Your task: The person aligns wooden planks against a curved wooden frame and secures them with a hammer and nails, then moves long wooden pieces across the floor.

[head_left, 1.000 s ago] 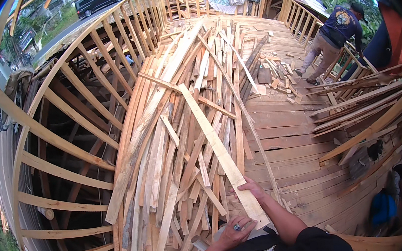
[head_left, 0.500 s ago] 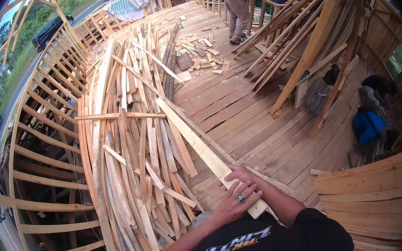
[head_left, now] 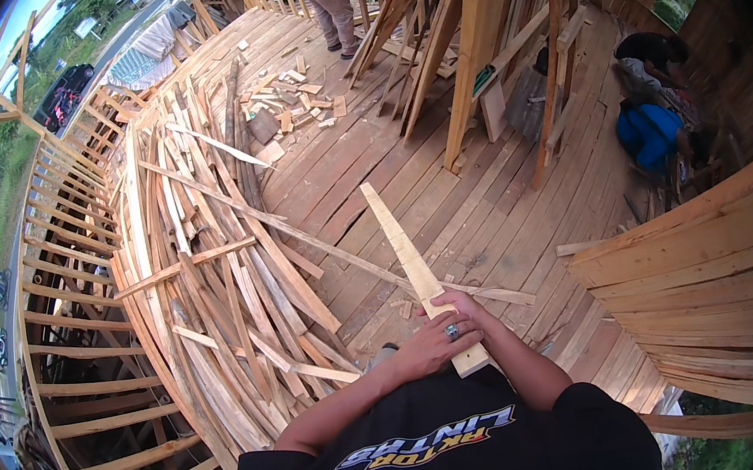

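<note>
A pale, narrow wooden plank [head_left: 404, 250] is held out in front of my body, its far end pointing forward over the deck. Both of my hands are wrapped round it near its close end. My left hand [head_left: 435, 344], with a ring on one finger, lies across the top of the plank. Just ahead of it, my right hand [head_left: 461, 307] grips the plank from the right side; its fingers are partly hidden. The plank's squared end [head_left: 472, 361] sticks out toward my dark shirt.
A big heap of loose planks [head_left: 216, 290] covers the deck on the left, beside curved wooden ribs [head_left: 101, 382]. Offcuts [head_left: 296, 96] lie scattered farther ahead. Long boards [head_left: 468, 57] lean at the back right. One person [head_left: 332, 3] stands far ahead; another [head_left: 652, 125] crouches at right.
The plank has swung away from the heap and now points more straight ahead over the deck, still in both hands. My view has turned to the right.
</note>
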Demonstrator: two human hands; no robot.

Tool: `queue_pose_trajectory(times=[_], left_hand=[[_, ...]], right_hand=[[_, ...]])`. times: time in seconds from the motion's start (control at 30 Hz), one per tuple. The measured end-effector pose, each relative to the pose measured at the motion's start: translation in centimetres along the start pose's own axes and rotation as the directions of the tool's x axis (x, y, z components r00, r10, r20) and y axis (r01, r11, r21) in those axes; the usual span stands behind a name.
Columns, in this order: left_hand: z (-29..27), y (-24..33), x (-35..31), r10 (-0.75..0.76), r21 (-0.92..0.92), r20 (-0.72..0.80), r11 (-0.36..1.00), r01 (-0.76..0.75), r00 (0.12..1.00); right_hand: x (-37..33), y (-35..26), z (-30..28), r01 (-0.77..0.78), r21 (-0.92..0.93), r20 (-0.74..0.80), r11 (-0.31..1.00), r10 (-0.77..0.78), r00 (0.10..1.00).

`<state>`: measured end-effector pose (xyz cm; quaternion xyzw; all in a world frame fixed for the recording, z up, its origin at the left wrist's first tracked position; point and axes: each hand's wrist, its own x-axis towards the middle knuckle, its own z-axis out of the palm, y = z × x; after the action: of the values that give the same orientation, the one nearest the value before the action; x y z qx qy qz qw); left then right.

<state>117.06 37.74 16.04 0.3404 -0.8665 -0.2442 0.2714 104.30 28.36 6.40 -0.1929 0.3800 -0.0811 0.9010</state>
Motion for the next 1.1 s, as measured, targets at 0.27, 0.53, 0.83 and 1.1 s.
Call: queue_pose_trajectory(times=[0.27, 0.53, 0.83, 1.1], left_hand=[[2.9, -6.8, 0.0, -0.009, -0.124, 0.098, 0.992, 0.021, 0.995], [0.5, -10.0, 1.4, 0.101, -0.334, 0.273, 0.943, -0.004, 0.957], [-12.5, -17.8, 7.6, -0.025, -0.309, -0.137, 0.951, -0.019, 0.99], [-29.2, -32.0, 12.4, -0.383, -0.534, -0.341, 0.831, 0.158, 0.858]], right_hand=[[5.5, 1.3, -6.2, -0.073, 0.131, -0.133, 0.989, 0.091, 0.987], [2.0, -0.3, -5.3, -0.132, 0.196, -0.205, 0.972, 0.172, 0.963], [3.8, -10.1, 4.1, 0.43, 0.213, -0.346, 0.877, -0.344, 0.873], [2.9, -10.2, 3.8, 0.455, -0.175, -0.509, 0.873, -0.476, 0.717]])
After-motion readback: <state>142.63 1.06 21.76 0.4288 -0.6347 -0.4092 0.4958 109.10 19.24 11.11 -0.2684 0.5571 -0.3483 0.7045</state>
